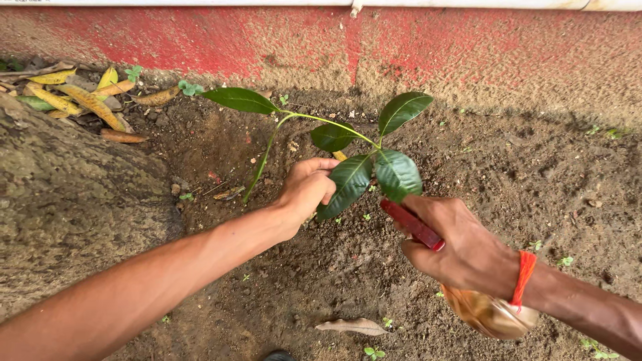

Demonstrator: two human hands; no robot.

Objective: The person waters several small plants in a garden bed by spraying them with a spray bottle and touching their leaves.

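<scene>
Item: one sapling (334, 134), five green leaves counted, rooted in bare soil (521, 180) below a red wall (468, 47). Our left hand (306, 190) closes around a lower leaf beside the stem; our right hand (461, 247) grips one red-handled tool (412, 225), its working end hidden behind the leaves. We judge the cut is being lined up; next calls for steadying the stem.

A thin green sapling (334, 144) with glossy leaves leans above the left grip; a red-handled tool (412, 225) lies slanted in the right grip.
</scene>
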